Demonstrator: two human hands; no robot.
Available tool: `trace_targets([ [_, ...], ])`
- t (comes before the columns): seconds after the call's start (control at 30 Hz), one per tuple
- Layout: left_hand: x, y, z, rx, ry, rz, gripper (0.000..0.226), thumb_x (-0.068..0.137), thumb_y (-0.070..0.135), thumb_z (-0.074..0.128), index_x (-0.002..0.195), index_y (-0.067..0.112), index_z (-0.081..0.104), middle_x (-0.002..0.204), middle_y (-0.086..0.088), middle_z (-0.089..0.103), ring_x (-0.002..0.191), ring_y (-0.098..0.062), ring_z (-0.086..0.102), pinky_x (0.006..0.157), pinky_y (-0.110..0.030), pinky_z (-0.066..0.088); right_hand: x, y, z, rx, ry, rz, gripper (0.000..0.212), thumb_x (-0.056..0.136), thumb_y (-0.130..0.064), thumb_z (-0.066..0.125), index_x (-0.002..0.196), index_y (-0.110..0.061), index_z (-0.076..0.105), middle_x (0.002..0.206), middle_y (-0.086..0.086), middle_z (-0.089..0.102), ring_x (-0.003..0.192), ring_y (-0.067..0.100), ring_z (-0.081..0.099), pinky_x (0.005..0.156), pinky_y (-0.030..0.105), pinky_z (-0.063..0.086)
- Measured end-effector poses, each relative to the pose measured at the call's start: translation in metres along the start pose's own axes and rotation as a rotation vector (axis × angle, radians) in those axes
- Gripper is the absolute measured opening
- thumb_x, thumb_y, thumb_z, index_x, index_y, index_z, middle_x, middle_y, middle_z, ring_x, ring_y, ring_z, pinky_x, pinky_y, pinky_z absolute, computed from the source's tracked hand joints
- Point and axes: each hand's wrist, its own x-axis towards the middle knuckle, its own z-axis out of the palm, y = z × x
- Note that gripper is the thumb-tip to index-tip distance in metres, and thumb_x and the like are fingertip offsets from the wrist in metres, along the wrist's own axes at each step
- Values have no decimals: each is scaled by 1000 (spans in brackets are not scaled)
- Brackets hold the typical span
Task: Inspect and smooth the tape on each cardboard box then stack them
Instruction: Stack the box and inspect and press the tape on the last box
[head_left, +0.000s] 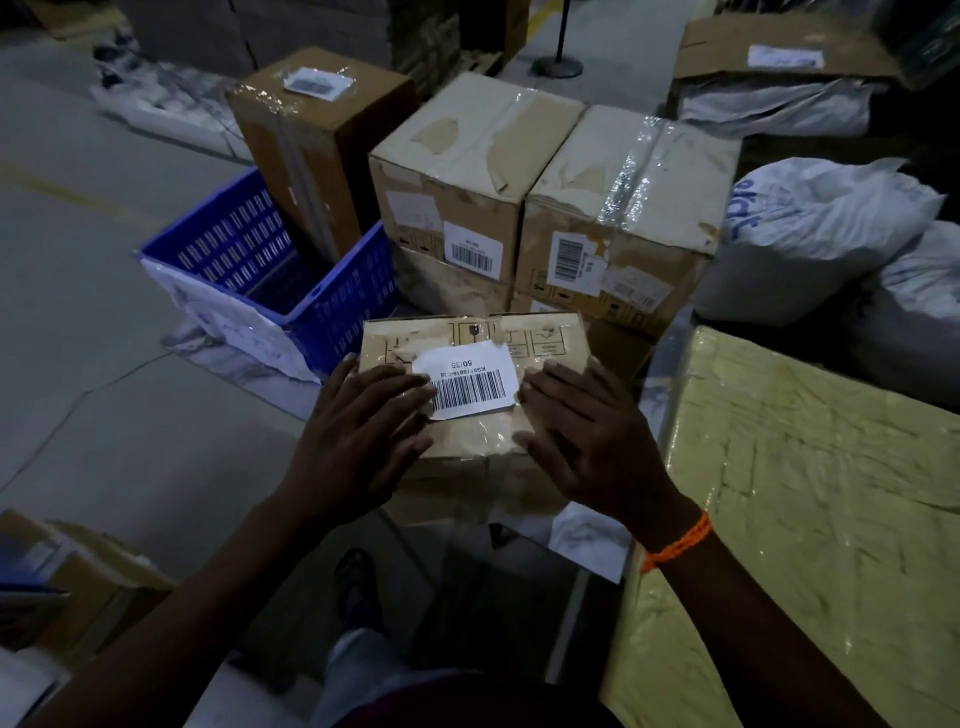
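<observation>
A small taped cardboard box (472, 395) with a barcode label (470, 382) sits low in front of two stacked box piles (540, 208). The left hand (358, 431) and right hand (587, 441) press flat on its top, fingers straight, grasping nothing. A blue crate (270, 270) stands to its left.

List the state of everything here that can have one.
near box: closed, taped, labelled on top
left hand: flat on near box
right hand: flat on near box
blue crate: open-topped
left pale box: closed, surface torn
right pale box: closed, tape wrinkled
tall brown box: upright, taped
</observation>
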Motion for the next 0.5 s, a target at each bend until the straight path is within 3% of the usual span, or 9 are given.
trace_targets([
  [0.1,-19,-6,2,-34,0,121,44,104,46,50,135,16,56,137,-13,63,130,-27,55,119,-54,32,-23,0,-1,-15,16,-96,54,101,-51,59,128,-6,71,140,12,65,136,29,57,115,59,38],
  [0.3,-31,-9,15,-140,17,56,48,101,36,61,145,20,50,150,-7,51,145,-23,42,121,-58,27,-32,1,10,124,31,21,43,97,-35,69,131,-9,69,148,9,58,145,30,47,111,66,39],
  [0.4,-31,-2,14,-216,62,-65,50,96,35,66,141,17,54,152,-14,48,147,-31,38,116,-59,36,-30,-8,7,319,59,200,64,90,-37,77,143,-8,57,160,12,42,152,29,35,117,52,41],
  [0.43,-31,2,14,-239,94,-141,55,92,35,70,141,14,55,154,-17,45,148,-32,36,117,-54,37,-32,-12,5,425,79,332,80,86,-38,82,151,-9,46,163,6,37,153,22,34,118,42,43],
  [0.5,-30,13,13,-320,160,-389,77,84,37,81,146,6,47,157,-18,39,149,-21,36,119,-35,37,-32,-20,2,693,77,679,109,70,-45,90,158,-11,35,152,-16,47,141,3,47,106,21,50],
])
